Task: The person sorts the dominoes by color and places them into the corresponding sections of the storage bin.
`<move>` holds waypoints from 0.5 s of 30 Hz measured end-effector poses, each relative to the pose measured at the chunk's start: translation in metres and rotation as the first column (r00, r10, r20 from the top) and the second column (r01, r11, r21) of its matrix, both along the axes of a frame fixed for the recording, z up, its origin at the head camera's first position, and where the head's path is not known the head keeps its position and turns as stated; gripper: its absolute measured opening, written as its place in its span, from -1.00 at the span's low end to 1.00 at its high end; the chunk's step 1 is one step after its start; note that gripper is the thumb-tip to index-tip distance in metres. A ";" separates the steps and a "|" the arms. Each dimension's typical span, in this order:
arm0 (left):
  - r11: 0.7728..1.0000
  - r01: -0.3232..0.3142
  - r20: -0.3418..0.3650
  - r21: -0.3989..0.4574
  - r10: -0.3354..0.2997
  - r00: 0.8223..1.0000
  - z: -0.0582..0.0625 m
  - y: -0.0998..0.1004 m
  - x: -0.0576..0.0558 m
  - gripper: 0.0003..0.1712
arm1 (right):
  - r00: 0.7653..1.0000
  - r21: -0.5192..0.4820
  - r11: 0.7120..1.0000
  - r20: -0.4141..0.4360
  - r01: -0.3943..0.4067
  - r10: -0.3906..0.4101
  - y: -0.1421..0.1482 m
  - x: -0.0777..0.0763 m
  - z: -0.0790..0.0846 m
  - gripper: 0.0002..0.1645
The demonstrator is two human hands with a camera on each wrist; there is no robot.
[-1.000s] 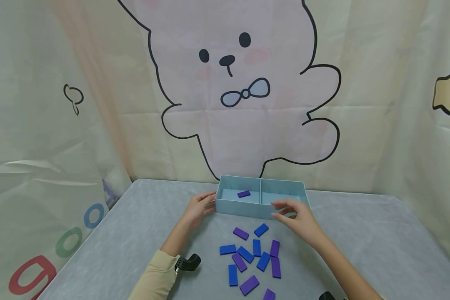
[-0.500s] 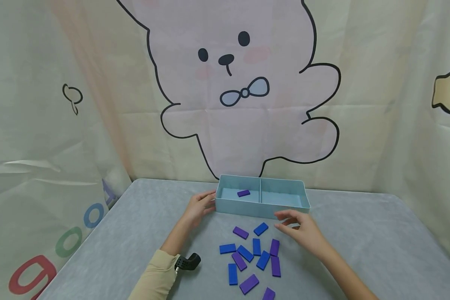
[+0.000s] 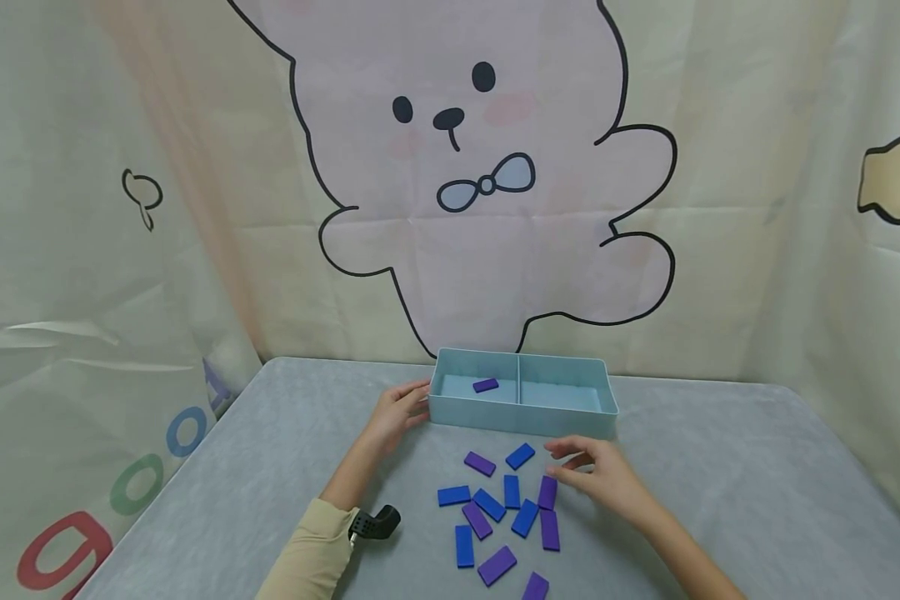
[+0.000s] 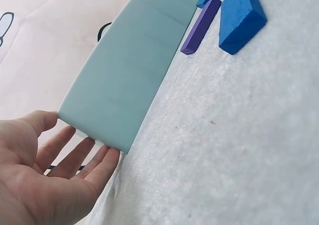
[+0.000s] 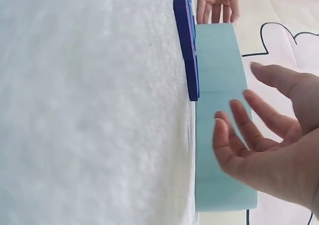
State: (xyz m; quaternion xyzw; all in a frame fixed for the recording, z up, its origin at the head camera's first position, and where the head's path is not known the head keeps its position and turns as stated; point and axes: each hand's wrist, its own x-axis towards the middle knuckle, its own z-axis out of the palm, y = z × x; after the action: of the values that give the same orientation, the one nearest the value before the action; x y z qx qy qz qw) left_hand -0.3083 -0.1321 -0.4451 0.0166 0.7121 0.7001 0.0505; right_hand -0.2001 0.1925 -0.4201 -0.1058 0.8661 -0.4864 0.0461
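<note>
A light blue tray (image 3: pixel 525 417) with two compartments stands at the back of the table. One purple block (image 3: pixel 485 385) lies in its left compartment. My left hand (image 3: pixel 397 415) rests its fingertips against the tray's left end, fingers extended, as the left wrist view also shows. In front of the tray, my right hand (image 3: pixel 596 475) hovers with loosely bent fingers and nothing between them. Just left of its fingertips are a purple block (image 3: pixel 547 492) and a blue block (image 3: pixel 521 456). More blue and purple blocks lie scattered toward the front, including a purple block (image 3: pixel 480 464) near the tray.
The grey cloth-covered table (image 3: pixel 720 483) meets a curtain (image 3: pixel 757 208) with a bear drawing right behind the tray. A black wrist strap (image 3: pixel 376 524) is on the left forearm. Another purple block (image 3: pixel 536 586) is cut by the lower frame edge.
My right hand has come down from over the tray's front wall toward the scattered blocks. My left hand has stayed at the tray's end, and the blocks lie as before.
</note>
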 end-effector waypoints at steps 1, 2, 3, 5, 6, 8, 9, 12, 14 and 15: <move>1.000 -0.001 -0.001 0.000 0.001 1.000 0.000 0.000 0.000 -0.48 | 1.000 -0.001 1.000 0.008 -0.016 0.016 0.001 -0.001 -0.001 -0.56; 1.000 -0.001 -0.001 0.001 0.001 1.000 0.001 0.000 0.000 -0.48 | 0.999 -0.002 1.000 0.017 -0.031 0.031 0.002 -0.001 -0.002 -0.55; 1.000 -0.001 -0.002 0.001 0.001 1.000 0.001 0.000 0.001 -0.48 | 0.999 -0.005 0.999 0.021 -0.047 0.048 0.003 -0.001 -0.003 -0.55; 1.000 -0.001 -0.002 0.000 0.001 1.000 0.001 0.000 0.000 -0.48 | 0.996 -0.013 0.997 0.027 -0.079 0.079 0.006 -0.002 -0.005 -0.54; 1.000 -0.001 -0.001 0.000 0.001 1.000 0.001 0.000 0.000 -0.48 | 0.995 -0.017 0.995 0.029 -0.096 0.096 0.007 -0.002 -0.006 -0.53; 1.000 -0.001 0.000 -0.001 0.001 1.000 0.001 -0.001 0.000 -0.49 | 0.991 -0.028 0.991 0.030 -0.127 0.128 0.009 -0.003 -0.008 -0.53; 1.000 0.000 -0.002 -0.002 0.000 1.000 0.001 -0.001 0.000 -0.49 | 0.989 -0.031 0.989 0.031 -0.142 0.143 0.010 -0.004 -0.009 -0.53; 1.000 0.002 -0.005 -0.002 -0.002 1.000 0.002 -0.001 0.000 -0.49 | 0.984 -0.035 0.984 0.044 -0.173 0.174 0.013 -0.005 -0.012 -0.52; 1.000 0.001 -0.003 0.001 -0.001 1.000 0.002 -0.001 0.000 -0.49 | 0.981 -0.031 0.982 0.050 -0.188 0.189 0.014 -0.006 -0.014 -0.52; 1.000 0.001 -0.002 0.002 -0.001 1.000 0.001 -0.001 0.000 -0.49 | 0.979 -0.027 0.981 0.052 -0.194 0.195 0.015 -0.007 -0.015 -0.52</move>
State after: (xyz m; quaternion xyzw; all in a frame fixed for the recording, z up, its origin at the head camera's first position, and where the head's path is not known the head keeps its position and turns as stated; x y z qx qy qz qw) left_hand -0.3085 -0.1329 -0.4438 0.0177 0.7114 0.7008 0.0500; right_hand -0.2070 0.2072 -0.4355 -0.1771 0.8448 -0.4915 0.1160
